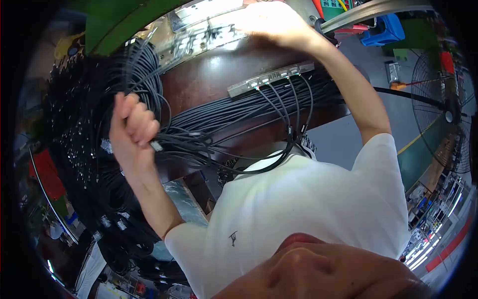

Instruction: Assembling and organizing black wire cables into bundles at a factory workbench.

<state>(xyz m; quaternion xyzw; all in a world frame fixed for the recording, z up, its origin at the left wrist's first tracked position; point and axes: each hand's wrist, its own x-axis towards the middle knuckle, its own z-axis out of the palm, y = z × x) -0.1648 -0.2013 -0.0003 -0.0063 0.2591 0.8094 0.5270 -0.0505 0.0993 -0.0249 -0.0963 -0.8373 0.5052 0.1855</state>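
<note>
My left hand (133, 122) is curled closed at the left, in front of a thick bundle of black cables (144, 65). A blurred dark cable runs down into the top of its fist; the grip itself is partly hidden. Far in front, my right hand (274, 22) reaches over a brightly lit metal fixture (199, 40). Glare and motion wash out its fingers, so whatever they touch does not show. Between the arms, a long metal connector block (271, 78) lies on the dark brown table (186, 82), with several cables plugged into its near side.
Many black cables (239, 112) lie side by side across the table. More cables with small shiny ends (74, 144) hang at the left. A caged fan (443, 112) stands at the right, and a blue plastic stool (386, 30) at the far right.
</note>
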